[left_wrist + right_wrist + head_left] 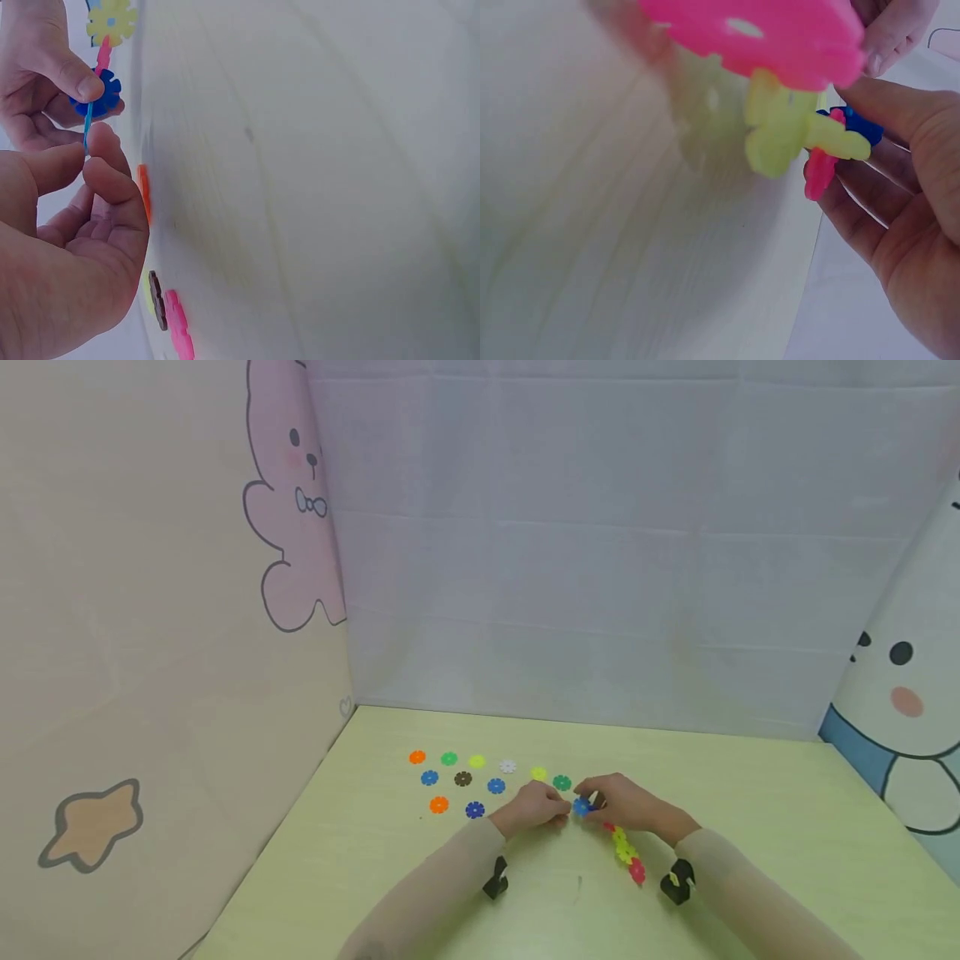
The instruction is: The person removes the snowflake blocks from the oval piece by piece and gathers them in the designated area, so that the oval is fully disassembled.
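A chain of interlocking flower-shaped plastic discs hangs from my right hand. Its thumb and fingers grip the dark blue disc near the chain's far end. Slotted to that one is a light blue disc, which stands edge-on in the left wrist view. My left hand pinches the light blue disc's edge between thumb and fingertips. Back along the chain come a small red disc, yellow discs and a pink-red disc at the near end. Fingers partly hide the joint between the two blue discs.
Loose discs lie in rough rows on the pale table, left of and beyond my hands. Among them are an orange disc, a dark blue one, a brown one and a green one. Cloth walls stand behind and beside the table.
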A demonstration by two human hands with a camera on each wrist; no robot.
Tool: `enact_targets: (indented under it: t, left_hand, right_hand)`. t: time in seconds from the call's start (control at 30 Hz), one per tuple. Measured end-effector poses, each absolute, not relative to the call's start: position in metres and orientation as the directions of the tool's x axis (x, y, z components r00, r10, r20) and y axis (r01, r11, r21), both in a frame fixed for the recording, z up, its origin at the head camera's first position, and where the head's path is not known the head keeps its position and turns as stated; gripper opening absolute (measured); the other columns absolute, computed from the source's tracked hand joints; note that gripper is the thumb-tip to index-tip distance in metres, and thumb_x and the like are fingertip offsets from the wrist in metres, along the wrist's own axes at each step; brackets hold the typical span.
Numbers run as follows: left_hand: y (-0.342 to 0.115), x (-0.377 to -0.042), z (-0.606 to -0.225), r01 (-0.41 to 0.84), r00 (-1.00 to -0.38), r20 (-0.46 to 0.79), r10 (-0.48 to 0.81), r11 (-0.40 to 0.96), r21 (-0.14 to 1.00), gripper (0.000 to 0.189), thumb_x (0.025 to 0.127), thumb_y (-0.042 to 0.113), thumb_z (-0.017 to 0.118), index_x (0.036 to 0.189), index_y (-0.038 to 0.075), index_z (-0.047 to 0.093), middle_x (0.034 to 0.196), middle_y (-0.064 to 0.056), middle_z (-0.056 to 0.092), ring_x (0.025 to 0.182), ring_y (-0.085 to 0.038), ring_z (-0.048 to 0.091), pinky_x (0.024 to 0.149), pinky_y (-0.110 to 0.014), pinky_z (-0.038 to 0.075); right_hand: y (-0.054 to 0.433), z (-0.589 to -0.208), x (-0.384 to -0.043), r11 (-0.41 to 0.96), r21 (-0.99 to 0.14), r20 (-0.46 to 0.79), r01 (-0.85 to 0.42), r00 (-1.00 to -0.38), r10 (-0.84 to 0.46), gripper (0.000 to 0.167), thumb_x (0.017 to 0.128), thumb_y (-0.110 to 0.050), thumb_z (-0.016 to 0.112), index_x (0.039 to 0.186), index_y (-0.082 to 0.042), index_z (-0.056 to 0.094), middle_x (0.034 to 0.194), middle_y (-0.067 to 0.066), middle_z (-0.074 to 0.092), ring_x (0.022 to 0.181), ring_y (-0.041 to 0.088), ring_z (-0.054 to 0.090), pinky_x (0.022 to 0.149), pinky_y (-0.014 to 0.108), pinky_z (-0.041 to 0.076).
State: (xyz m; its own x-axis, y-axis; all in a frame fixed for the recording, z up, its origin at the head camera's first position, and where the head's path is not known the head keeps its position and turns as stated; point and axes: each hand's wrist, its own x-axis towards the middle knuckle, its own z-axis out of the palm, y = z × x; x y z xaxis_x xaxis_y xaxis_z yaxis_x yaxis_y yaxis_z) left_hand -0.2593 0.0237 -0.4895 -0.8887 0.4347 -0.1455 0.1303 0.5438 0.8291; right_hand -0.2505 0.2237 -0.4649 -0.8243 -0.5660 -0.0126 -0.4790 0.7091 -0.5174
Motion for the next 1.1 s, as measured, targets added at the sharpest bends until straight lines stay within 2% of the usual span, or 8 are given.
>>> enact_targets:
  t: [0.23,0.5,0.7,0.83,1.1]
  left_hand:
    - [0.029,-0.260,-0.493,0.083,-0.884,-0.171,0.436,0.506,0.859,0.024,0.092,0.022,0.062,0.077,0.005,0.071,0.064,0.001,0.064,0.059,-0.008,0.056,0.056,-0.020,0.045]
    - [0.033,-0.260,-0.490,0.001,-0.890,-0.199,0.409,0.440,0.898,0.019,0.093,0.016,0.061,0.087,0.002,0.072,0.069,-0.002,0.067,0.060,-0.008,0.059,0.057,-0.021,0.048]
    - [0.032,-0.260,-0.492,-0.040,-0.896,-0.218,0.387,0.418,0.908,0.016,0.092,0.013,0.060,0.088,0.002,0.071,0.070,-0.002,0.068,0.061,-0.009,0.060,0.057,-0.020,0.047]
    - [0.029,-0.260,-0.493,-0.037,-0.893,-0.207,0.399,0.394,0.918,0.016,0.092,0.012,0.060,0.089,0.001,0.071,0.071,-0.002,0.068,0.061,-0.008,0.060,0.055,-0.019,0.046]
    - [0.025,-0.264,-0.498,-0.029,-0.884,-0.181,0.430,0.336,0.942,0.013,0.091,0.010,0.060,0.089,0.001,0.070,0.072,-0.003,0.067,0.061,-0.008,0.059,0.055,-0.019,0.044]
  right_hand:
    - [0.222,-0.466,-0.250,0.676,-0.578,-0.011,-0.457,-0.824,-0.566,0.043,0.083,-0.009,0.073,0.121,0.001,0.055,0.100,0.003,0.063,0.085,0.020,0.065,0.069,0.026,0.053]
    - [0.224,-0.468,-0.251,0.663,-0.585,0.006,-0.467,-0.820,-0.573,0.041,0.084,-0.012,0.073,0.119,0.000,0.056,0.102,0.006,0.065,0.087,0.020,0.065,0.070,0.025,0.053]
    - [0.230,-0.467,-0.247,0.703,-0.559,-0.017,-0.439,-0.842,-0.539,0.037,0.084,-0.016,0.073,0.116,-0.003,0.059,0.105,0.005,0.064,0.089,0.019,0.063,0.072,0.028,0.053]
    - [0.234,-0.468,-0.244,0.726,-0.548,-0.046,-0.415,-0.852,-0.521,0.031,0.084,-0.018,0.072,0.112,-0.009,0.061,0.107,0.001,0.064,0.090,0.016,0.061,0.074,0.030,0.053]
    - [0.239,-0.470,-0.240,0.710,-0.540,-0.030,-0.452,-0.833,-0.553,0.026,0.085,-0.018,0.071,0.108,-0.011,0.063,0.103,-0.004,0.063,0.088,0.014,0.060,0.074,0.029,0.052]
